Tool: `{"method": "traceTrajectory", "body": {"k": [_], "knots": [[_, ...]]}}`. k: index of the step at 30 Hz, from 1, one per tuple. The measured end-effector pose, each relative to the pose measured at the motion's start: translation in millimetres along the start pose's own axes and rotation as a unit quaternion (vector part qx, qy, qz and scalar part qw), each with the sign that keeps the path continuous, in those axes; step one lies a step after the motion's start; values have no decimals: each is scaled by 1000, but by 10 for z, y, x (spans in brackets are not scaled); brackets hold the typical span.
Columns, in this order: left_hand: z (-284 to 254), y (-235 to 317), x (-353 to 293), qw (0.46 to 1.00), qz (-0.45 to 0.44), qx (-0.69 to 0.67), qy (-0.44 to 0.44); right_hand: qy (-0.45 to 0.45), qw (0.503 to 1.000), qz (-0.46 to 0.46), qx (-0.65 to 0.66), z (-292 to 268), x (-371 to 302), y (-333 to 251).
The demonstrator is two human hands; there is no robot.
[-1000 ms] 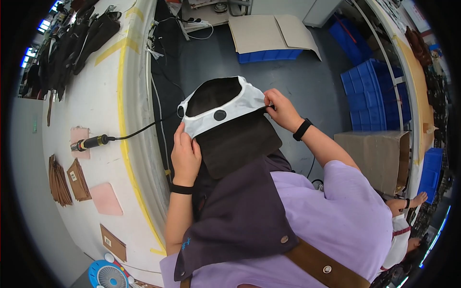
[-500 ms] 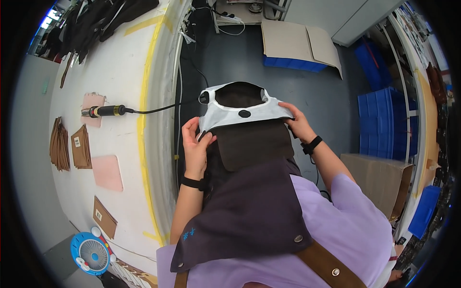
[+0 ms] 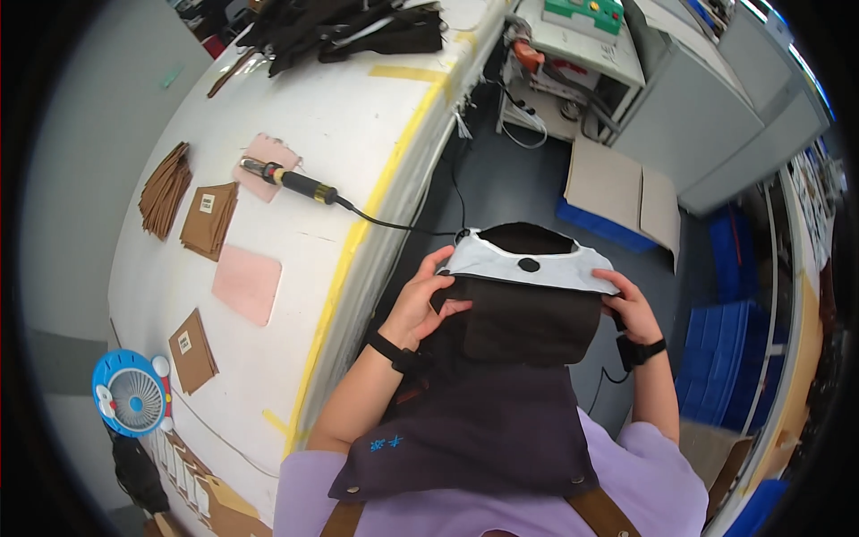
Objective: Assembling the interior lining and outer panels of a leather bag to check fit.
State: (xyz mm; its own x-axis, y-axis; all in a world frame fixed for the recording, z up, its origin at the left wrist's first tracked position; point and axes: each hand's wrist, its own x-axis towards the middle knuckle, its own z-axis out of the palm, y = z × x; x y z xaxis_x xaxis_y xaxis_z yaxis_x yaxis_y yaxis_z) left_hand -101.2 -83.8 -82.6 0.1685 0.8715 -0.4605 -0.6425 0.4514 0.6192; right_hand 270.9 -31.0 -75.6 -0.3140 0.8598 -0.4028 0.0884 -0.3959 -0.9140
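A dark brown, bag-like fabric piece (image 3: 537,327) with a white upper band (image 3: 483,259) is held up in front of my apron. An oval opening with a dark inside shows at its top, and a black round disc (image 3: 529,265) sits on the white part. My left hand (image 3: 420,300) grips its left edge, thumb on the near side and some fingers spread below. Closed on the right edge is my right hand (image 3: 632,309), thumb and fingers along the white corner. The underside of the piece is hidden.
On the white table (image 3: 304,134) at left lie a black-handled corded tool (image 3: 304,185) on a pink pad, another pink pad (image 3: 247,284), brown flat pieces (image 3: 209,219) and dark fabric (image 3: 358,36). A blue fan (image 3: 134,394) stands near left. Blue crates (image 3: 711,353) are at right.
My view has turned toward the left table, so the scene sits differently in the picture. Both hands still hold the bag-like piece by its sides; the left fingers have shifted on its edge.
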Motion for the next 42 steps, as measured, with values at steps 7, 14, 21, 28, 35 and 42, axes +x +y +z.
{"method": "traceTrajectory", "body": {"k": [7, 14, 21, 28, 35, 42], "knots": [[332, 232, -309, 978, 34, -142, -147, 15, 982, -169, 85, -96, -260, -795], [250, 154, -322, 994, 12, 2, -108, -59, 983, -146, 93, -85, -186, -1008], [458, 642, -1249, 956, 229, 69, -168, -40, 939, -323, 110, 450, -207, -1373], [-27, 633, -2713, 740, 586, 189, 272, -258, 905, -336, -40, 2098, 294, -1953], [-1106, 362, -3246, 768, 445, 96, 450, -464, 723, -439, -261, 3905, 1023, -1315], [-1473, -137, -3171, 770, 406, 24, 492, -259, 636, -563, -461, 4279, 1578, -1601]]}}
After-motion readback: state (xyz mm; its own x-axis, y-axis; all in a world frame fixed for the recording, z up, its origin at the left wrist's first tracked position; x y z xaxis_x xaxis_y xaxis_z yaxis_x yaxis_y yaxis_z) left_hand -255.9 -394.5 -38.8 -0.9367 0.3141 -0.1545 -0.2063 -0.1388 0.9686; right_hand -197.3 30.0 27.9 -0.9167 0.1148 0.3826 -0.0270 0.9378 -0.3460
